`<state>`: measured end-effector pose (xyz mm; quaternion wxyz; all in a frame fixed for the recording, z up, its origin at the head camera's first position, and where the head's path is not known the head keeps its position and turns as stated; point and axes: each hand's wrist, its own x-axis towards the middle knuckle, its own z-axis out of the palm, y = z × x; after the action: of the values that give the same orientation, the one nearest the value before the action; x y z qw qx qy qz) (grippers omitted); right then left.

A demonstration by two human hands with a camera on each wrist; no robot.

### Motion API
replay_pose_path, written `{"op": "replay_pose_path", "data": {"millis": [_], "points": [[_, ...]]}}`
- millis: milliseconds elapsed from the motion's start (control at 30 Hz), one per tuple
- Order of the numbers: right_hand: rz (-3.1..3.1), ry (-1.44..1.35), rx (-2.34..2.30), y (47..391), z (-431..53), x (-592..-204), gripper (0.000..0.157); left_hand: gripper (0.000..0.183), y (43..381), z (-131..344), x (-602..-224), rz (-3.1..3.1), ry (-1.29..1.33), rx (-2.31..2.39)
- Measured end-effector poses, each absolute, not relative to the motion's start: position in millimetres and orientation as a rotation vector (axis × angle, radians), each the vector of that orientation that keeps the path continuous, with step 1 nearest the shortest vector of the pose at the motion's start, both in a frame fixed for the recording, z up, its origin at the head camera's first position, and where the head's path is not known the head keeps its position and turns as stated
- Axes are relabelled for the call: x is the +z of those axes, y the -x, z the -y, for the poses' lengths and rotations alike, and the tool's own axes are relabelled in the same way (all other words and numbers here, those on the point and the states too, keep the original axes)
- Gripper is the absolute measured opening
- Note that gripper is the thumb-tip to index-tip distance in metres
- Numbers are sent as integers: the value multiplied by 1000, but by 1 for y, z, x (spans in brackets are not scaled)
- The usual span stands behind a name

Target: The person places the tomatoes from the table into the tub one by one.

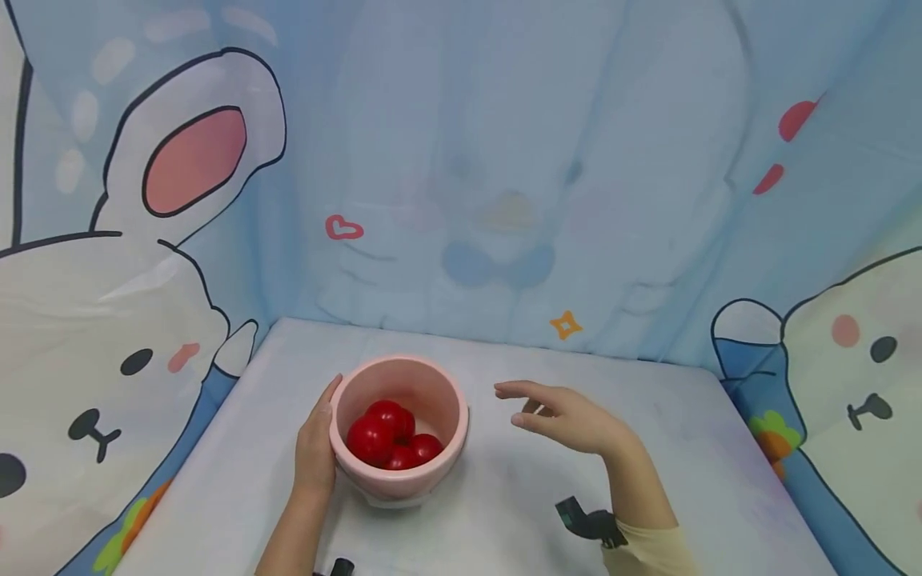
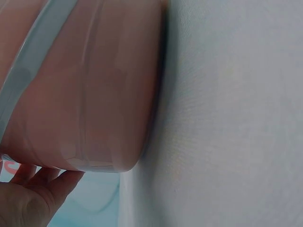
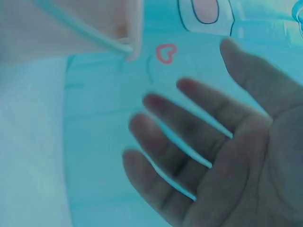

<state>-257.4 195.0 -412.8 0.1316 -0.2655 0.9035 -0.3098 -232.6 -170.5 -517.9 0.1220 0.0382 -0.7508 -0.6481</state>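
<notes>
A pink bucket point(image 1: 399, 480) stands on the white-covered table, with several shiny red round things like tomatoes point(image 1: 370, 439) at its bottom. Its pale handle point(image 2: 35, 54) hangs down across the outside wall. Along the bucket's left side lies my left hand point(image 1: 315, 448), fingers fairly straight against the wall and fingertips up by the rim. In the left wrist view, the left hand's fingers point(image 2: 66, 184) touch the bucket's side. To the right of the bucket, apart from it, my right hand point(image 1: 565, 416) is held above the table, fingers spread and nothing in it.
The white table cover point(image 1: 504, 512) reaches back to a blue cartoon curtain point(image 1: 504, 160), which also runs along both sides. A black wrist camera mount point(image 1: 591, 524) sits on the right forearm. Part of another black mount point(image 1: 342, 567) shows at the bottom edge.
</notes>
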Motion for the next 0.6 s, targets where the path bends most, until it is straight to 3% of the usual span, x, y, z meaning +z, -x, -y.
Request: {"op": "replay_pose_path", "data": {"millis": [367, 600], "points": [[-3179, 410, -334, 175, -195, -455, 91, 45, 228, 177, -512, 2186, -124, -1918], [-3192, 154, -285, 160, -194, -458, 99, 47, 226, 178, -516, 2182, -119, -1899]]}}
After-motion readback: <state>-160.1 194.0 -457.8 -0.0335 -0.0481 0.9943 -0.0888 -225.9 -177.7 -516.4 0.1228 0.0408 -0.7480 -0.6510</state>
